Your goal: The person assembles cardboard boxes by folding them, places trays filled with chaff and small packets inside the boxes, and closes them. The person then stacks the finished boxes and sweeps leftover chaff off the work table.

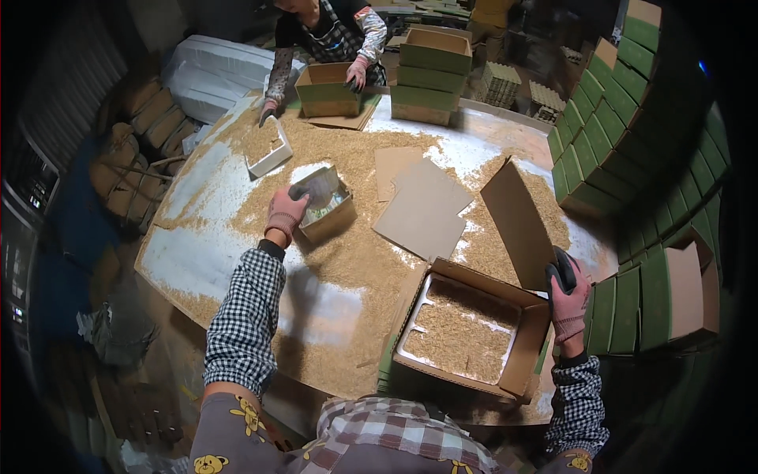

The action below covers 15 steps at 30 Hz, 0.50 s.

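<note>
My right hand, in a pink glove with dark fingertips, is closed on the lower corner of a brown cardboard sheet, which stands tilted. Just left of it, an open cardboard box holds a white foam tray filled with tan shavings. My left hand, gloved alike, reaches across the table to a small open box. Its fingers close over that box's near-left edge; papers or packets with green and white print show inside. Whether they also pinch a paper is hidden.
Flat cardboard sheets lie mid-table among scattered shavings. Across the table a co-worker touches a white foam tray and an open box. Green boxes stand stacked at the back and along the right.
</note>
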Available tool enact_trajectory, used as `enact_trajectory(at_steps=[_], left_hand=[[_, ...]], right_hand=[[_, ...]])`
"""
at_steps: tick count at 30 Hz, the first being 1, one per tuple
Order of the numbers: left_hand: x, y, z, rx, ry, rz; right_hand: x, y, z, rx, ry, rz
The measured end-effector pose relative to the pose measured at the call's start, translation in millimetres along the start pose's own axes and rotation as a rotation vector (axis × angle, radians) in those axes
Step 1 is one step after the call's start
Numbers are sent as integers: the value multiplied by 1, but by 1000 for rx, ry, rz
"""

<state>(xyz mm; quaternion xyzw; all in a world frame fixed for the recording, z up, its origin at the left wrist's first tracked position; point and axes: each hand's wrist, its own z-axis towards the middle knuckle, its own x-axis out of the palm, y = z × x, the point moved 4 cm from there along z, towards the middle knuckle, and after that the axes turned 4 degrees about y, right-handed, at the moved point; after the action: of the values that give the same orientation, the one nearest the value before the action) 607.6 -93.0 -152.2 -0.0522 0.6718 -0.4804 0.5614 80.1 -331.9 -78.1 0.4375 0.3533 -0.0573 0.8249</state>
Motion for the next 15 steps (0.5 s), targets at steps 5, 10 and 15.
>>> enact_trajectory(at_steps=[5, 10, 15], left_hand=[[25, -28, -25, 45, 47, -341], [34, -67, -45, 397, -146, 73], [37, -91, -47, 280, 41, -191]], right_hand=[[-33, 28, -44, -126, -131, -118], [-38, 49, -64, -202, -198, -161], [-40, 48, -71, -109, -244, -63]])
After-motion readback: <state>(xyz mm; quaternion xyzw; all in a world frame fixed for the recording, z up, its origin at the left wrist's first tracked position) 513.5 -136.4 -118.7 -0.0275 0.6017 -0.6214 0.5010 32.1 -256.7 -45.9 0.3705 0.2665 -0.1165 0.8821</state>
